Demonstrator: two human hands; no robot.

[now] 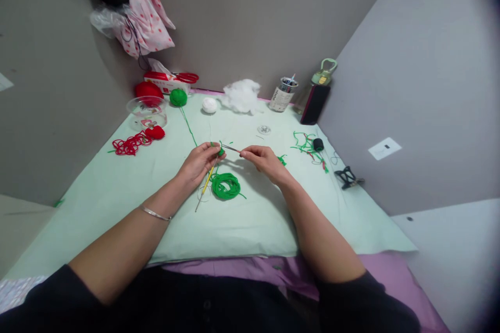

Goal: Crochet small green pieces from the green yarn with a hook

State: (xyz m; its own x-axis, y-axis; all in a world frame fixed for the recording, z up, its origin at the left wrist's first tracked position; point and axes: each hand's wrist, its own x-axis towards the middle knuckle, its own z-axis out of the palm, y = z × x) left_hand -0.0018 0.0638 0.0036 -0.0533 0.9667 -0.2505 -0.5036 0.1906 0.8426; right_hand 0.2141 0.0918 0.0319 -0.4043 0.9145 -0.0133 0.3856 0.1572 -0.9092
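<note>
My left hand (199,163) is closed, pinching a small green yarn piece (222,151) between thumb and fingertips. Just below that hand is a yellow-handled crochet hook (208,181), slanting down to the left; whether the fingers also grip it I cannot tell. My right hand (265,162) is closed around the end of a slim metal tool (231,149), whose far end points left and reaches the green piece. In front of both hands lies a coil of green yarn (225,186). A green strand runs back toward a green yarn ball (178,97).
Red yarn (133,143) and a clear plastic tub (146,114) are on the left. White stuffing (242,96), a white ball (209,105), a can (282,96), a phone (315,104) and a bottle (323,74) line the back. Yarn scraps (308,145) and a black stand (347,177) lie right.
</note>
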